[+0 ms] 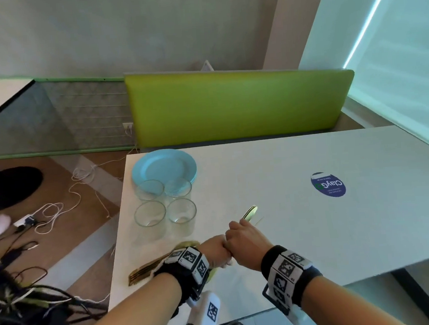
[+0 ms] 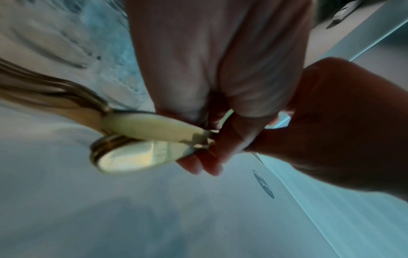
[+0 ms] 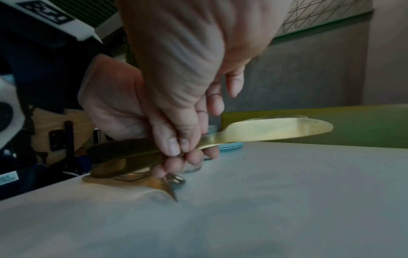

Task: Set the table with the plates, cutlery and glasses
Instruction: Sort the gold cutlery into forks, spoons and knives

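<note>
The two hands meet over the near left part of the white worktop (image 1: 291, 233), and the reason seems to be a sorting of the cutlery, one piece taken out of a bundle. The left hand (image 1: 216, 250) has its fingers curled around a bunch of gold cutlery (image 1: 150, 268), whose handles stick out toward the worktop's left edge; in the left wrist view the rounded bowls of spoons (image 2: 134, 155) show near its fingertips. The right hand (image 1: 243, 244) pinches a gold knife (image 3: 273, 131) with thumb and fingers at the handle, the blade pointing away from the person and lifted clear of the surface, so I judge it is being drawn out to be laid at a place. The metal looks brushed and thin, with a flat blade rounded at the end. Farther back on the left, four clear glasses (image 1: 164, 204) stand close together in a square, just in front of a small stack of pale blue plates (image 1: 163, 166); grouped so, they appear not yet given out. A round blue sticker (image 1: 328, 184) lies on the worktop well apart to the right.
</note>
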`<act>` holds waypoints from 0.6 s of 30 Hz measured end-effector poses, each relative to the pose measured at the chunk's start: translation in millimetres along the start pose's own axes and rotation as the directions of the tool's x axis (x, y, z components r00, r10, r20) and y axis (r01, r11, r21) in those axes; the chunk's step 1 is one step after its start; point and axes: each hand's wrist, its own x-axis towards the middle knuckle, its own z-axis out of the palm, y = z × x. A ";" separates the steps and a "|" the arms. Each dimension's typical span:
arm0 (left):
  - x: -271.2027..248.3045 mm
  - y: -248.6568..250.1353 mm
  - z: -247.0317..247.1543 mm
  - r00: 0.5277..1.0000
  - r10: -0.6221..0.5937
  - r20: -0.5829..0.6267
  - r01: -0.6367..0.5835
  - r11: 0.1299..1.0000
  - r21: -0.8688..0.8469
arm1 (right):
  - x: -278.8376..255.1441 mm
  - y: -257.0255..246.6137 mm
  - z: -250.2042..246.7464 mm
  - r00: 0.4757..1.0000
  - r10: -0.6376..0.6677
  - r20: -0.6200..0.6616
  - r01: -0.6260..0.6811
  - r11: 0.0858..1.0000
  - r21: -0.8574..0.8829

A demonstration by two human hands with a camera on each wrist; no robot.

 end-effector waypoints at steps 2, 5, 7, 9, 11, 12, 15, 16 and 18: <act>-13.6 -10.8 4.3 1.000 -0.024 0.006 0.024 0.999 0.044 | -5.3 -19.3 1.0 1.000 0.012 0.012 -0.012 1.000 0.000; -29.5 -25.0 12.0 0.999 -0.051 -0.016 0.052 0.993 0.105 | -11.2 -43.2 3.4 1.000 0.005 0.006 -0.005 1.000 -0.001; -39.0 -34.6 16.8 0.997 -0.062 -0.037 0.067 0.985 0.157 | -14.1 -55.2 4.2 1.000 0.001 0.018 -0.001 1.000 0.005; -46.4 -41.8 20.1 0.997 -0.073 -0.030 0.077 0.979 0.187 | -15.8 -63.7 4.6 1.000 -0.022 0.019 0.021 0.999 0.028; -50.4 -47.6 22.6 0.996 -0.084 -0.034 0.088 0.980 0.176 | -16.0 -69.7 5.7 0.997 -0.064 0.029 0.063 0.997 0.034; -52.3 -49.3 22.9 0.995 -0.091 -0.038 0.096 0.982 0.162 | -15.5 -70.8 5.9 0.996 -0.082 0.042 0.081 0.996 0.025; -53.1 -55.5 22.5 0.994 -0.099 -0.043 0.104 0.986 0.127 | -10.0 -72.3 9.8 0.994 -0.108 0.026 0.107 0.994 0.035; -52.5 -57.3 21.8 0.994 -0.101 -0.034 0.104 0.988 0.118 | -8.0 -72.3 10.9 0.994 -0.106 0.033 0.104 0.993 0.055; -51.6 -61.0 20.5 0.994 -0.112 0.005 0.111 0.987 0.117 | -3.8 -73.9 13.0 0.995 -0.092 0.045 0.088 0.993 0.074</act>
